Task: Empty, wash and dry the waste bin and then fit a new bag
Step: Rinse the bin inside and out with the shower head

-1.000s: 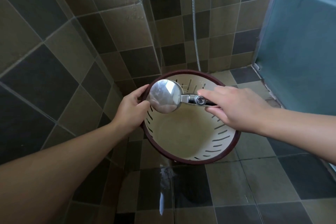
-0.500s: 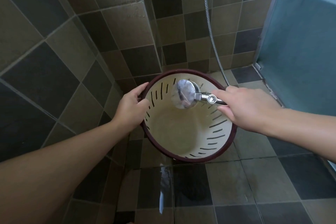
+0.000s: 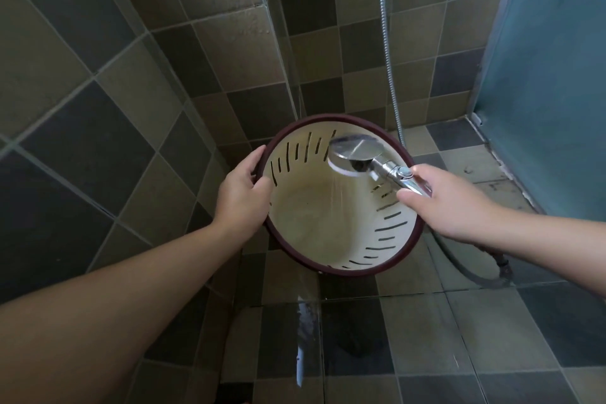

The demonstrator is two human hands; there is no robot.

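Waste bin [image 3: 328, 223] at centre, tilted, mouth facing the camera. Left hand [image 3: 242, 195] gripping its rim at 9 o'clock; right hand [image 3: 449, 203] clamped on shower head [image 3: 357, 152] handle at 2 o'clock. Bin's outside and base hidden; spray faint.

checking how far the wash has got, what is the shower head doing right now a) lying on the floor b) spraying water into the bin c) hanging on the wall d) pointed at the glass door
b: the right hand holds the shower head over the open waste bin, and fine streams of water fall from its face onto the bin's inner wall, while the left hand grips the rim.
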